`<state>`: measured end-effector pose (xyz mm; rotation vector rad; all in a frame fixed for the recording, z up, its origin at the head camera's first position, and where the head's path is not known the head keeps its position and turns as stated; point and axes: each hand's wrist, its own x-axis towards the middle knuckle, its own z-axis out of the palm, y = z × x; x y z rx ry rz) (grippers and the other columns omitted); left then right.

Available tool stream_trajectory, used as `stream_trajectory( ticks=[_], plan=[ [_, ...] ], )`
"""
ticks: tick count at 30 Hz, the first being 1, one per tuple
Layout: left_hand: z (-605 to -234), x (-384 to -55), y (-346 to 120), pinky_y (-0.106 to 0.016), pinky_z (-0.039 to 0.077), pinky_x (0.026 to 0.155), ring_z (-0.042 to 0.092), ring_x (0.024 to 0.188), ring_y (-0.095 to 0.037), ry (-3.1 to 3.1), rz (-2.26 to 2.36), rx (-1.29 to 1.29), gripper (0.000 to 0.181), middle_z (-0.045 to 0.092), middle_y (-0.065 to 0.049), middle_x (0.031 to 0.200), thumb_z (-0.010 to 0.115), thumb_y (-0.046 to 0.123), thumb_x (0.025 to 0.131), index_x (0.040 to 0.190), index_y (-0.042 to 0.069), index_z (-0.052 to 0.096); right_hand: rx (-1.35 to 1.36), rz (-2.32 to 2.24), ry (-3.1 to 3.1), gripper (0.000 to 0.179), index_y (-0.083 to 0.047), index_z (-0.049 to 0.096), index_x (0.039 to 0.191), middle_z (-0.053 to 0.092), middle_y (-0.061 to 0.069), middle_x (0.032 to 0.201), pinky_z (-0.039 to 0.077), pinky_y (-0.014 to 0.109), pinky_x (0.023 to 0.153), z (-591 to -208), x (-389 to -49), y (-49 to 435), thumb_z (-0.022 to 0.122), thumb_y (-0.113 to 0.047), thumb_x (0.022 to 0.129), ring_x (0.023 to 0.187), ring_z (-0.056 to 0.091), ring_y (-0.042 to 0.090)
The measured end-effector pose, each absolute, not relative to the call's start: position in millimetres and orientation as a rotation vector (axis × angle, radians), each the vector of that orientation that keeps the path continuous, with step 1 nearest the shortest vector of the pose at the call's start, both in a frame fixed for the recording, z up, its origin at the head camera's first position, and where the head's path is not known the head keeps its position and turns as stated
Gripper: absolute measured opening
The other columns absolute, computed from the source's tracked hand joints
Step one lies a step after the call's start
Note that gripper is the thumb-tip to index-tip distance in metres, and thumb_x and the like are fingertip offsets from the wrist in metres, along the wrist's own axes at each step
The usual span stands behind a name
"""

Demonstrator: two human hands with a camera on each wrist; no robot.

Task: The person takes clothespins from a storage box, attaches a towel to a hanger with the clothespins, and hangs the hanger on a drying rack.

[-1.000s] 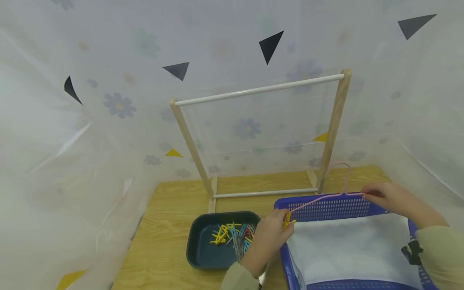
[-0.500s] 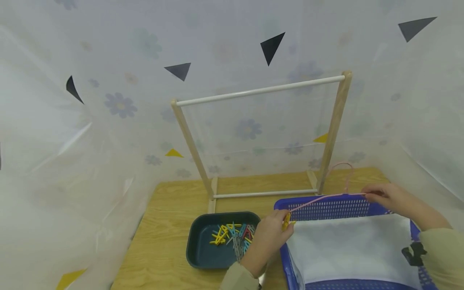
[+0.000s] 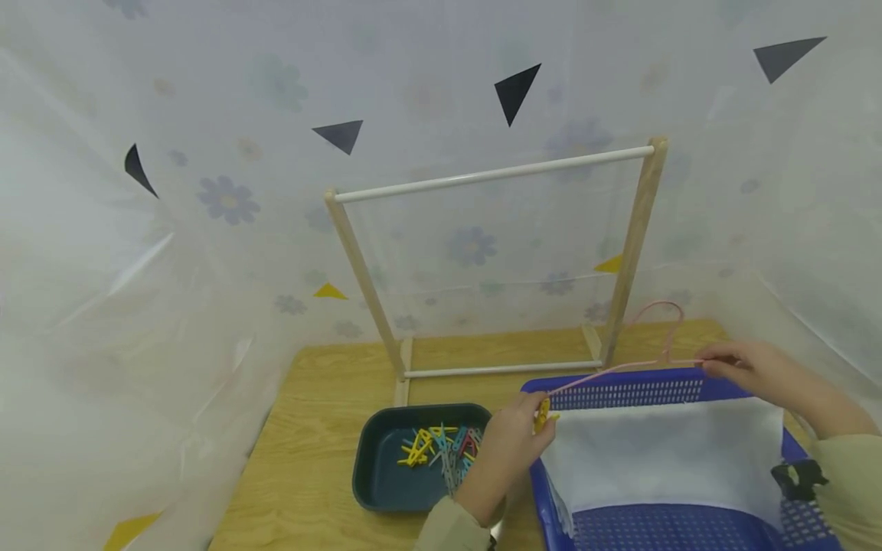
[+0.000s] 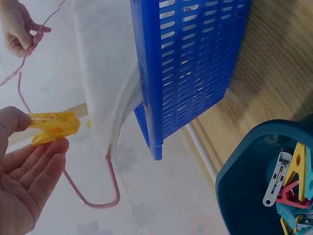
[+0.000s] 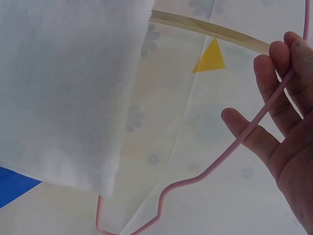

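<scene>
A pink clothes hanger is held up by my right hand, which pinches its right shoulder between thumb and fingers. A white cloth hangs over the hanger's lower bar, above the blue basket. My left hand is at the hanger's left end. Between its thumb and fingers it pinches a yellow clothespin by the handles. In the left wrist view the clothespin's nose points at the cloth's near edge, and the hanger's bent end pokes out below the cloth.
A dark teal tub with several coloured clothespins stands left of the basket on the wooden table. Behind them rises a wooden rack with a white top rail. Patterned sheeting encloses the table.
The hanger and cloth have risen a little, baring more of the basket's floor. My right hand has shifted slightly up and right; my left hand, still pinching the clothespin, has barely moved.
</scene>
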<state>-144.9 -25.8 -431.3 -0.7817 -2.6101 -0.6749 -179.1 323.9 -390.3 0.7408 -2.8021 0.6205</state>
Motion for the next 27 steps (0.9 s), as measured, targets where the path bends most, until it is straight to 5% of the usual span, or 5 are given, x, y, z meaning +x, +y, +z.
stream_trajectory(
  ticks=[14, 27],
  plan=[
    [-424, -144, -29, -0.014, 0.045, 0.062, 0.056, 0.072, -0.007, -2.593, -0.631, -0.744, 0.029, 0.062, 0.001, 0.088, 0.066, 0.022, 0.076, 0.102, 0.008, 0.061, 0.753, 0.585, -2.683, 0.009, 0.000, 0.065, 0.087, 0.064, -0.005, 0.075, 0.046, 0.025, 0.052, -370, -176, 321, 0.065, -0.005, 0.080, 0.066, 0.053, -0.006],
    [-427, -144, -41, -0.010, 0.042, 0.052, 0.055, 0.061, -0.004, -2.338, -0.652, -0.745, 0.029, 0.063, -0.002, 0.085, 0.070, 0.011, 0.067, 0.094, 0.007, 0.061, 0.735, 0.602, -2.673, 0.008, 0.000, 0.064, 0.088, 0.062, -0.015, 0.077, 0.046, 0.023, 0.050, -363, -173, 321, 0.061, 0.001, 0.081, 0.068, 0.053, -0.007]
  ],
)
